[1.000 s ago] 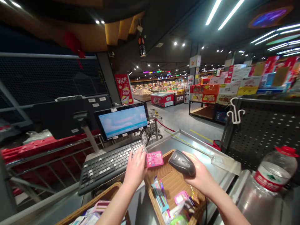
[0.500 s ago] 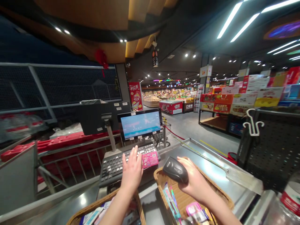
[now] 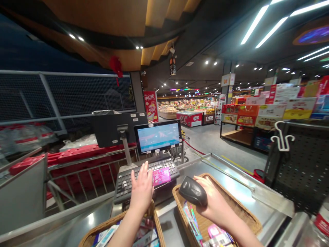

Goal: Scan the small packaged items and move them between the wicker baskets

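My left hand (image 3: 141, 187) holds a small pink packet (image 3: 161, 176) above the black keyboard (image 3: 133, 176), its other fingers raised. My right hand (image 3: 214, 202) grips a black handheld barcode scanner (image 3: 193, 190) over the right wicker basket (image 3: 244, 214), with the scanner's head pointing left toward the pink packet. The packet and the scanner are a short gap apart. Behind the keyboard stands a lit touchscreen monitor (image 3: 158, 136).
A second wicker basket (image 3: 102, 230) with packets sits at my lower left. The right basket holds toothbrush packs (image 3: 191, 219) and small pink items. A steel checkout counter (image 3: 231, 178), a black perforated panel (image 3: 300, 168), a water bottle (image 3: 322, 219) and metal railings (image 3: 77, 171) surround me.
The view swung left and up. Both hands with the packet and the scanner shifted from over the right basket toward the keyboard; the water bottle slid nearly out of view.
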Tool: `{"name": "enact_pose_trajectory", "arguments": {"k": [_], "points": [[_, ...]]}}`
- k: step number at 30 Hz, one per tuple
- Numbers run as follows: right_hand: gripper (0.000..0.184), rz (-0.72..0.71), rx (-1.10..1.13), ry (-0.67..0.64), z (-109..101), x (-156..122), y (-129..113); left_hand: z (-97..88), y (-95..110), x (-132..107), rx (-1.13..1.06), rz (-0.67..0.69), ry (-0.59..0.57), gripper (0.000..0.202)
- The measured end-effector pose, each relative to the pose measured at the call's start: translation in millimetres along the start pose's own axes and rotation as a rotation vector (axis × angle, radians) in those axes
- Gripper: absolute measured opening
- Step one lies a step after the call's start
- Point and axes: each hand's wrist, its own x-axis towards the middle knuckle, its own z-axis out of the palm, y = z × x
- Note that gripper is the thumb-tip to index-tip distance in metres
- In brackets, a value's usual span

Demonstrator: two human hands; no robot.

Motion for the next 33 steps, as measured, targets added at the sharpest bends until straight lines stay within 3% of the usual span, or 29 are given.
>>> {"name": "enact_pose_trajectory", "arguments": {"k": [19, 25, 33], "points": [[0.057, -0.042, 0.122, 0.012, 19, 1, -18, -3.8, -32, -31, 0.03, -0.058, -0.066, 0.052], [0.06, -0.06, 0.112, -0.057, 32, 4, -29, -3.4, -52, -57, 0.058, -0.088, -0.108, 0.051], [0.066, -0.045, 0.113, -0.177, 58, 4, -45, -1.0, -85, -108, 0.049, -0.139, -0.188, 0.049]]}}
